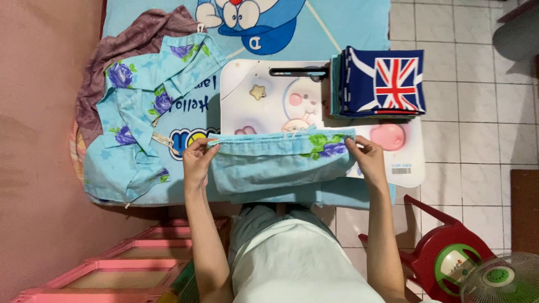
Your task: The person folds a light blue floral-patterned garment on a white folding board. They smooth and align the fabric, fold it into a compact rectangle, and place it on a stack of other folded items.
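Both hands pinch the blue floral cloth (279, 160) by its top edge: left hand (196, 160) clamped at the 9 o'clock end, right hand (368, 158) at 3 o'clock. Its long axis runs left-right across the lap table's (247, 106) near edge, equally near each hand.

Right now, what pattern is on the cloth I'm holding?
Light blue cloth with purple flowers, green leaves; head view.
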